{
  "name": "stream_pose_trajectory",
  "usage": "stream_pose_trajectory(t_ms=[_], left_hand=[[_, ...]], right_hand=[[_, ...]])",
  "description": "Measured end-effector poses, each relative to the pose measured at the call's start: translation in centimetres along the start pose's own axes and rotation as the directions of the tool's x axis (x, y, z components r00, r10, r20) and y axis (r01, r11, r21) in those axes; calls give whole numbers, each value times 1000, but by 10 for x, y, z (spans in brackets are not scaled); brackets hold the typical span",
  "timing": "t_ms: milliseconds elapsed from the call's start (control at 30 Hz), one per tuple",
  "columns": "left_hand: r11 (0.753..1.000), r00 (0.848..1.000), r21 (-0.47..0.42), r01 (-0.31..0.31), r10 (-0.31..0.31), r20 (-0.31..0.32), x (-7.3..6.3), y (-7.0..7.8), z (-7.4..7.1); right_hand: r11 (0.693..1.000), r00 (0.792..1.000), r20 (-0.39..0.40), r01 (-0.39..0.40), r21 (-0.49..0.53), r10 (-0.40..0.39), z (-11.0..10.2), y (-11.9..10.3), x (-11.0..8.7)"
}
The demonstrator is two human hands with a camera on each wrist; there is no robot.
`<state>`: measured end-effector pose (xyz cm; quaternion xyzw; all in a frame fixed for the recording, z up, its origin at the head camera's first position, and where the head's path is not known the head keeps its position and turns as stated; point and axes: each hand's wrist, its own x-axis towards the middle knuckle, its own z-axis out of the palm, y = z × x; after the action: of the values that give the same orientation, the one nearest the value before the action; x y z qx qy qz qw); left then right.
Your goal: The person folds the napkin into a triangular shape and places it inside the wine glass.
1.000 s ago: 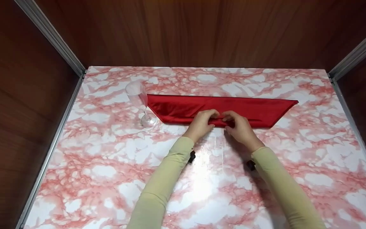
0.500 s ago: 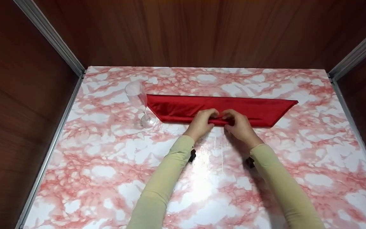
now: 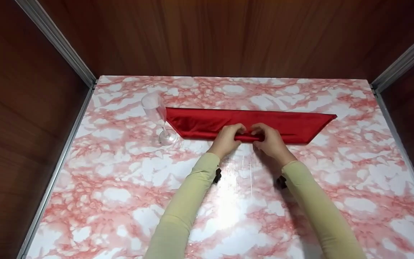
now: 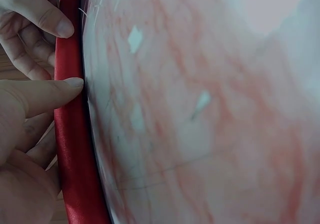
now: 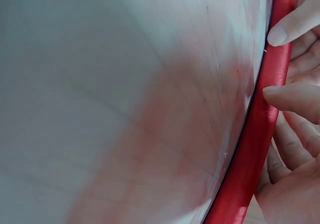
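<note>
A red satin cloth napkin (image 3: 199,120) lies folded into a wide trapezoid, its near edge rolled into a narrow band. My left hand (image 3: 226,139) pinches that rolled edge near its middle, thumb on the near side and fingers curled over the far side. Close beside it, my right hand (image 3: 271,143) pinches the same edge in like fashion. Both wrist views show the red roll (image 4: 75,154) between thumbs and fingers, the right wrist view with the thumbs on the roll (image 5: 250,139). An upright clear stemmed glass (image 3: 155,109) stands at the napkin's left end.
The table (image 3: 117,194) has a red-and-white marbled top. Brown wood-grain panels (image 3: 228,39) rise at the back and both sides, with metal strips (image 3: 67,50) at the corners. Light glares off the tabletop between the forearms.
Both hands have shifted very slightly away from the body along with the rolled edge, and the right forearm has moved a little inward. The glass stays in place.
</note>
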<state>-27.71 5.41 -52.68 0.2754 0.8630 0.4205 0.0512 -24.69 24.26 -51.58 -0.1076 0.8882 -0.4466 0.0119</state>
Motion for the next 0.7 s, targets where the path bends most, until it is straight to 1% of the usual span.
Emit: stream_pose_trajectory(t_ms=[300,567,700], left_hand=[[1000,1000,26,-15,15,-4,0,0,-1],[1000,998,14,-10,9,57,-1,4,-7],[1000,998,15,-17,16,69,-1,4,-8]], right_hand=[[999,999,16,-29,-18,29,-1,-1,-1],[999,998,46,-34,-19,35,-6,-3,-4],[1000,999,27,-19,-17,20,-7,-3,-6]])
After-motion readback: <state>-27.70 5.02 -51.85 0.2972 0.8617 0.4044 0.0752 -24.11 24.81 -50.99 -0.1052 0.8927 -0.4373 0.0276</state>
